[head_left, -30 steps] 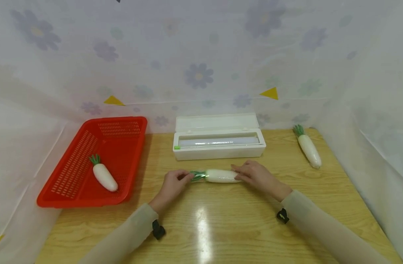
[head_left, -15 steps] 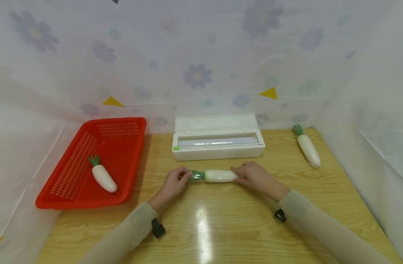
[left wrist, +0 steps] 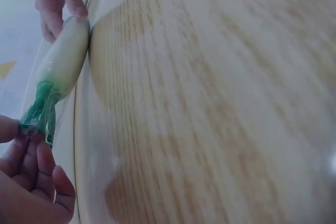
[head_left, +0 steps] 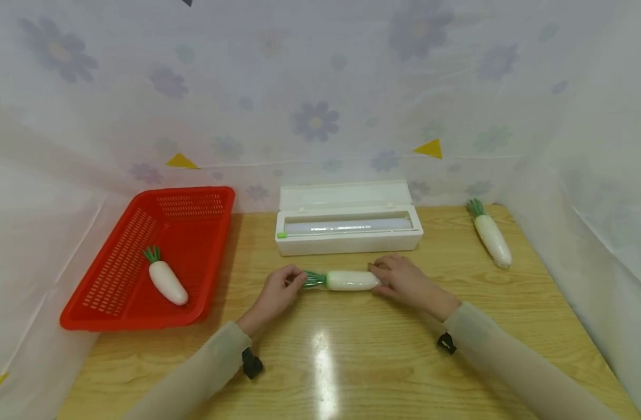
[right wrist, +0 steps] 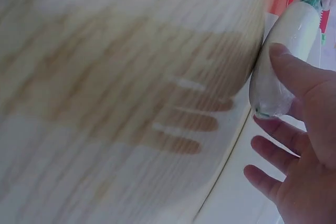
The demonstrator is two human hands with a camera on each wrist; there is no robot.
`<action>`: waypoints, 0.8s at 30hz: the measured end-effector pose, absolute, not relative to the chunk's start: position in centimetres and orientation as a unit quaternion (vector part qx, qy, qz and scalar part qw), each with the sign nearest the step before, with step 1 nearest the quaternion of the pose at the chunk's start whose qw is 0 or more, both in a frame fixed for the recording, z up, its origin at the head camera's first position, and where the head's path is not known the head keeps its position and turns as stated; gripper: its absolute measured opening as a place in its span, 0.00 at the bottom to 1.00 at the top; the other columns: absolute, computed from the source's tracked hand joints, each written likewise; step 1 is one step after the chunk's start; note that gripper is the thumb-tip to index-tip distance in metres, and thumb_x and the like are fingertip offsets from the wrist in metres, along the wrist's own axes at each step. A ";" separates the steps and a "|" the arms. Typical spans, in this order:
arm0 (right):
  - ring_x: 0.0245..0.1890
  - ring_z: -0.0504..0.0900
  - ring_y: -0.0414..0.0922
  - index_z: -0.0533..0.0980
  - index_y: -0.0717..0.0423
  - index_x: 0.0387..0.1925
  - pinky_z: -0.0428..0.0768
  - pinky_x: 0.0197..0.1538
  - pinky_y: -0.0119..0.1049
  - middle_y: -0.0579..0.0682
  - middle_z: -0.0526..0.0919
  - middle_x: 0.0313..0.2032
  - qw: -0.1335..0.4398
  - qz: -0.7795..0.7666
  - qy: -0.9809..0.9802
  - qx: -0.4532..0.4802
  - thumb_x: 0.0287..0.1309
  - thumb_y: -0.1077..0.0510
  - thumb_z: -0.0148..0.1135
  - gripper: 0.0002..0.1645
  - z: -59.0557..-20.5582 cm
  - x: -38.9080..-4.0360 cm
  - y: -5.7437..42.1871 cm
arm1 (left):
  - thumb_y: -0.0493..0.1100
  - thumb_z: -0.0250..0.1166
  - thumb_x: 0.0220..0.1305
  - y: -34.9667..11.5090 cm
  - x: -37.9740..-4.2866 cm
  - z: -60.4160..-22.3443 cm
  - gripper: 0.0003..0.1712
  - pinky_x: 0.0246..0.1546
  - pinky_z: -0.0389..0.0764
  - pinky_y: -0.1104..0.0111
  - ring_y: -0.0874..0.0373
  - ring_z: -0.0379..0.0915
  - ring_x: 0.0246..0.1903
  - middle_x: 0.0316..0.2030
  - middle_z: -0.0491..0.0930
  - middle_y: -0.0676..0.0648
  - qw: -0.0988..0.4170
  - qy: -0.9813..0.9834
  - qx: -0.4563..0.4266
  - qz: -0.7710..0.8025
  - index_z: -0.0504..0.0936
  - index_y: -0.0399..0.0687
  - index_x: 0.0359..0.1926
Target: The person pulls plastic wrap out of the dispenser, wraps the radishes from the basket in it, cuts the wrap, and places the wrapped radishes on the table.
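A white radish [head_left: 351,280] with green leaves lies crosswise on the table, wrapped in clear cling film. My left hand [head_left: 277,291] pinches the film and leaf tips [left wrist: 39,114] between thumb and fingers at the left end. At the other end, my right hand [head_left: 412,284] holds the radish's tip. In the right wrist view its thumb lies on the white body [right wrist: 289,51], with a finger at the underside and the other fingers spread apart. Film edges are bunched around the leaves in the left wrist view.
Behind the radish stands an open white cling film box [head_left: 349,242] with its film roll [head_left: 346,226]. A red basket [head_left: 215,256] at left holds an unwrapped-looking radish [head_left: 167,283]. Another radish [head_left: 492,239], shiny with film, lies at the back right of the wooden table [head_left: 383,361].
Both hands stay at the two ends of the radish. The right fingers shift slightly at the tip, and the film around the leaves looks drawn in a little closer.
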State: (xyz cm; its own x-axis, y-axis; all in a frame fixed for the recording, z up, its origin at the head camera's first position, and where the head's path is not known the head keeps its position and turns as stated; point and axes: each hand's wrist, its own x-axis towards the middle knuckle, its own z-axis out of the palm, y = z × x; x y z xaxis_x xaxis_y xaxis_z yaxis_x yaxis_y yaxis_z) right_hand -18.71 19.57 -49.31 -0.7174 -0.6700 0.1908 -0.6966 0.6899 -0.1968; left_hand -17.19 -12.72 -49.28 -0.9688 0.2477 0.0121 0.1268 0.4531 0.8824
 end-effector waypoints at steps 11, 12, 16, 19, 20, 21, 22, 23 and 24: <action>0.45 0.75 0.49 0.74 0.51 0.53 0.71 0.51 0.47 0.48 0.80 0.43 0.016 0.169 -0.925 0.339 0.50 0.44 0.69 0.29 -49.2 -18.7 19.7 | 0.51 0.60 0.64 -12.9 -16.8 -48.7 0.16 0.29 0.75 0.66 0.58 0.75 0.29 0.27 0.82 0.49 0.087 0.834 0.028 0.543 0.85 0.45 0.32; 0.45 0.75 0.48 0.75 0.50 0.50 0.71 0.50 0.47 0.48 0.79 0.43 0.017 0.174 -0.924 0.341 0.50 0.44 0.69 0.27 -49.2 -18.6 19.8 | 0.51 0.60 0.65 -13.0 -16.8 -48.6 0.16 0.29 0.76 0.66 0.57 0.76 0.28 0.27 0.82 0.48 0.101 0.827 0.014 0.552 0.85 0.43 0.31; 0.43 0.75 0.47 0.80 0.52 0.44 0.72 0.48 0.46 0.48 0.80 0.42 0.039 0.203 -0.905 0.373 0.49 0.49 0.70 0.21 -49.2 -18.9 20.2 | 0.47 0.59 0.66 -13.3 -17.0 -48.3 0.18 0.26 0.79 0.63 0.51 0.82 0.27 0.26 0.83 0.43 0.143 0.797 -0.024 0.586 0.84 0.36 0.31; 0.42 0.75 0.47 0.81 0.55 0.45 0.72 0.47 0.44 0.49 0.80 0.41 0.056 0.220 -0.890 0.395 0.49 0.52 0.70 0.21 -49.3 -19.2 20.4 | 0.46 0.58 0.66 -13.4 -17.2 -48.3 0.17 0.24 0.79 0.62 0.49 0.81 0.26 0.25 0.83 0.40 0.139 0.797 -0.020 0.587 0.83 0.36 0.31; 0.42 0.75 0.47 0.81 0.56 0.46 0.72 0.47 0.44 0.49 0.81 0.40 0.059 0.223 -0.887 0.399 0.49 0.52 0.70 0.22 -49.3 -19.3 20.4 | 0.46 0.58 0.66 -13.4 -17.3 -48.3 0.16 0.23 0.79 0.62 0.48 0.81 0.25 0.25 0.83 0.41 0.128 0.801 -0.016 0.584 0.82 0.37 0.32; 0.41 0.75 0.46 0.81 0.55 0.46 0.72 0.46 0.43 0.49 0.81 0.40 0.060 0.226 -0.887 0.397 0.50 0.52 0.70 0.21 -49.3 -19.3 20.4 | 0.47 0.58 0.66 -13.4 -17.3 -48.4 0.15 0.23 0.79 0.63 0.49 0.80 0.25 0.26 0.82 0.42 0.112 0.809 -0.012 0.577 0.82 0.40 0.33; 0.41 0.75 0.45 0.81 0.55 0.46 0.73 0.46 0.42 0.48 0.81 0.40 0.057 0.231 -0.886 0.397 0.50 0.53 0.69 0.20 -49.3 -19.4 20.5 | 0.47 0.59 0.66 -13.4 -17.3 -48.4 0.13 0.24 0.78 0.64 0.51 0.79 0.26 0.27 0.82 0.44 0.088 0.821 -0.002 0.564 0.82 0.42 0.34; 0.41 0.76 0.45 0.81 0.55 0.46 0.73 0.46 0.42 0.47 0.82 0.40 0.055 0.239 -0.885 0.396 0.51 0.53 0.69 0.20 -49.3 -19.4 20.5 | 0.47 0.59 0.66 -13.4 -17.3 -48.4 0.11 0.25 0.78 0.65 0.53 0.77 0.27 0.28 0.81 0.46 0.060 0.834 0.013 0.549 0.81 0.44 0.35; 0.42 0.76 0.44 0.81 0.55 0.46 0.73 0.47 0.42 0.46 0.83 0.40 0.053 0.244 -0.884 0.394 0.52 0.54 0.68 0.19 -49.3 -19.4 20.5 | 0.46 0.59 0.65 -13.3 -17.3 -48.3 0.10 0.26 0.77 0.66 0.54 0.76 0.28 0.29 0.80 0.47 0.029 0.847 0.028 0.530 0.81 0.45 0.36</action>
